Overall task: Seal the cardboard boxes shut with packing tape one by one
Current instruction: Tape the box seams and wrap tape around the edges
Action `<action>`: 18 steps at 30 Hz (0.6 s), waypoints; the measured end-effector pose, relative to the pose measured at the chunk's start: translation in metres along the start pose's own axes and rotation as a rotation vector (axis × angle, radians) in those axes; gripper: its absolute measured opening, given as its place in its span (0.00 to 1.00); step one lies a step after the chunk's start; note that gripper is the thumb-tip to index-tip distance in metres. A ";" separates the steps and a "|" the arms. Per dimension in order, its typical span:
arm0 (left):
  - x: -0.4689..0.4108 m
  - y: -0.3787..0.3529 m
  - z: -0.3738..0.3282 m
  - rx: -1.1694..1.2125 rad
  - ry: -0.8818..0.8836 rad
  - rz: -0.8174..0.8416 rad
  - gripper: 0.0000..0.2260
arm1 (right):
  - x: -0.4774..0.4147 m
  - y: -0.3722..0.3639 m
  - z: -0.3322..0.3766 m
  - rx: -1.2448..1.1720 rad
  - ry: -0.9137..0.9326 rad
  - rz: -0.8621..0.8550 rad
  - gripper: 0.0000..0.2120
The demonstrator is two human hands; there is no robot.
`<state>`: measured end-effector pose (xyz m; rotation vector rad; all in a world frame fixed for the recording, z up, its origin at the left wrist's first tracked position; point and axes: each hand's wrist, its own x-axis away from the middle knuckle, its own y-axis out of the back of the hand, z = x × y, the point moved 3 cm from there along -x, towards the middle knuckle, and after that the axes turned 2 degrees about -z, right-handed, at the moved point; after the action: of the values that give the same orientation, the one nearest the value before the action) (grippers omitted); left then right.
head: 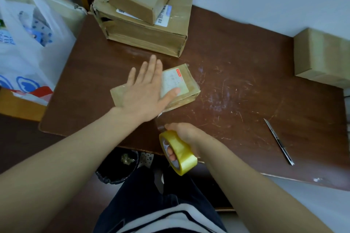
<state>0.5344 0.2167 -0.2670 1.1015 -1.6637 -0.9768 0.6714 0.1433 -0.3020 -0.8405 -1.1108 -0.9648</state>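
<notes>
A white plastic bag [28, 43] sits far out at 9 o'clock, beside the brown surface [246, 81]. In the middle, the left hand [145, 92] lies flat on a small cardboard box [181, 85], fingers straight and spread, pressing down. At 12 o'clock from it are two stacked boxes [151, 39], the smaller on top. At 6 o'clock, by the edge, the right hand [183, 134] grips a yellow tape roll [178, 152], fingers curled through its hole. A thin knife [278, 141] lies at 4 o'clock. A far box [322, 56] sits at 2 o'clock.
</notes>
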 end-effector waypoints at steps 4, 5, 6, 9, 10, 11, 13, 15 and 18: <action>-0.008 -0.019 -0.007 -0.145 -0.015 -0.065 0.48 | 0.001 0.000 0.000 -0.016 -0.004 0.007 0.20; -0.006 -0.021 -0.004 -0.141 -0.013 -0.063 0.49 | 0.002 -0.001 -0.001 -0.011 -0.012 0.007 0.21; -0.005 -0.023 -0.002 -0.143 -0.016 -0.072 0.51 | 0.003 -0.001 -0.001 -0.004 -0.015 0.006 0.21; -0.007 -0.021 -0.006 -0.150 -0.016 -0.053 0.52 | 0.004 -0.003 0.002 -0.004 0.000 -0.009 0.19; -0.008 -0.018 -0.007 -0.116 -0.019 -0.031 0.52 | 0.005 -0.003 0.001 -0.010 0.002 -0.007 0.19; -0.008 -0.015 -0.005 -0.055 -0.031 -0.003 0.52 | 0.006 -0.004 0.001 -0.012 0.006 -0.002 0.18; -0.006 -0.003 0.005 0.125 -0.052 0.078 0.53 | 0.007 -0.004 0.000 -0.021 0.024 0.001 0.18; 0.005 0.005 0.024 0.086 -0.071 0.136 0.60 | 0.007 -0.004 -0.002 -0.038 0.036 0.006 0.18; 0.030 0.002 0.043 -0.140 -0.016 0.171 0.60 | 0.010 -0.003 -0.004 -0.072 0.047 0.016 0.20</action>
<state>0.4863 0.1949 -0.2701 0.8472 -1.6463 -0.9770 0.6715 0.1361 -0.2931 -0.8794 -1.0330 -1.0108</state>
